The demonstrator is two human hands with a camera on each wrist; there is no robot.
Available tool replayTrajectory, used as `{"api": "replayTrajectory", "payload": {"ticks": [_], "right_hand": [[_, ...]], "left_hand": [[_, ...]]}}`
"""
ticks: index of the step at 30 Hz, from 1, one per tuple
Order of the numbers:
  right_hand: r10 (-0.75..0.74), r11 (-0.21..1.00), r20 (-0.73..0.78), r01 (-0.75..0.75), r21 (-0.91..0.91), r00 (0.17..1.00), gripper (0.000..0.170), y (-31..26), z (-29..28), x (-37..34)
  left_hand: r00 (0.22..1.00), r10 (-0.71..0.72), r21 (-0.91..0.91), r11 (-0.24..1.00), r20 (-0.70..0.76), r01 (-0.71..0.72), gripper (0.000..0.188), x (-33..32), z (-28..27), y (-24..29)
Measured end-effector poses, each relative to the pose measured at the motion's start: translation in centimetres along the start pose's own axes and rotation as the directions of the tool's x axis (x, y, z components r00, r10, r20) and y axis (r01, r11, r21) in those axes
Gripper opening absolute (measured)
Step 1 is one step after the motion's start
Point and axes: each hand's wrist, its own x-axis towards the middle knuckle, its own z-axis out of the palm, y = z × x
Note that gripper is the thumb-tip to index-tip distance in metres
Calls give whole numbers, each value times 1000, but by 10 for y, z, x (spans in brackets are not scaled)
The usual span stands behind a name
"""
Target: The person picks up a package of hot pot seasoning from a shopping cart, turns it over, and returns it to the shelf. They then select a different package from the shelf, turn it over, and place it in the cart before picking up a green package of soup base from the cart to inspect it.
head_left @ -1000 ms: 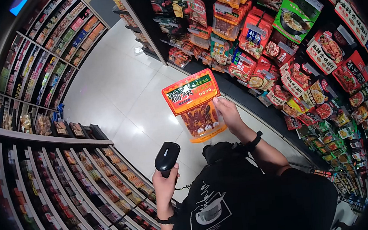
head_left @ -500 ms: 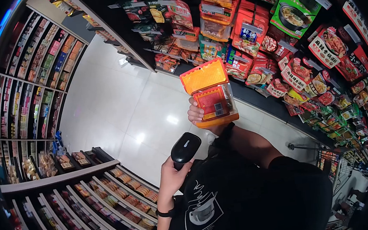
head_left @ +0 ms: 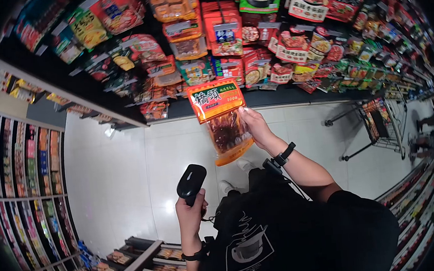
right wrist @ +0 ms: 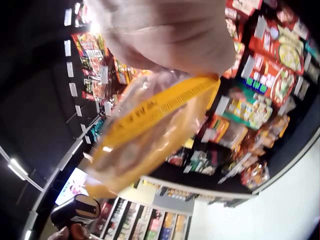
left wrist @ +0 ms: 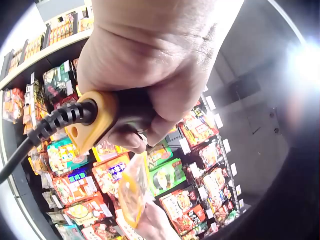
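My left hand (head_left: 189, 215) grips the handle of a black handheld barcode scanner (head_left: 192, 180), its head pointing up and forward. In the left wrist view the scanner's yellow-trimmed base and coiled cable (left wrist: 55, 121) show below the palm. On the right side, my right hand (head_left: 258, 127) pinches the edge of a food packet (head_left: 225, 129), thumb on its front. The packet has a red and orange top with large dark characters and a clear window over dark brown contents. Its orange bottom edge (right wrist: 155, 107) shows in the right wrist view, tilted and blurred.
Ahead stands a shelf rack hung with several rows of seasoning packets (head_left: 294, 41). A shopping cart (head_left: 381, 123) stands on the pale tiled floor (head_left: 112, 181) to the right. More stocked shelves (head_left: 25, 157) line the left, and another shelf (head_left: 151, 267) lies close behind the scanner hand.
The view has swung right to face the packet rack. The packet was turned to show its back half a second ago, and its front faces up again now. Both hands keep their holds.
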Motion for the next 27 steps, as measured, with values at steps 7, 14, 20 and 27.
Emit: {"api": "replayTrajectory", "payload": {"ticks": [7,14,20,27], "right_hand": [[-299,802,-404,-2,-598,865,39,12,-124,-111],[-161,987,-773,82,-141,614,36,-13,-236,-239],[-118,979,-920,196,-46,373,37,-20,-395,-305],[-198,933,-960,339,-123,197,32,-106,-518,-352]], "left_hand": [[979,-23,194,981,204,-17,19,36,23,1],[871,-34,369,913,489,-171,21,33,166,14],[766,-60,430,855,639,-291,20,13,328,12],[702,-117,453,835,702,-314,20,-15,491,11]]}}
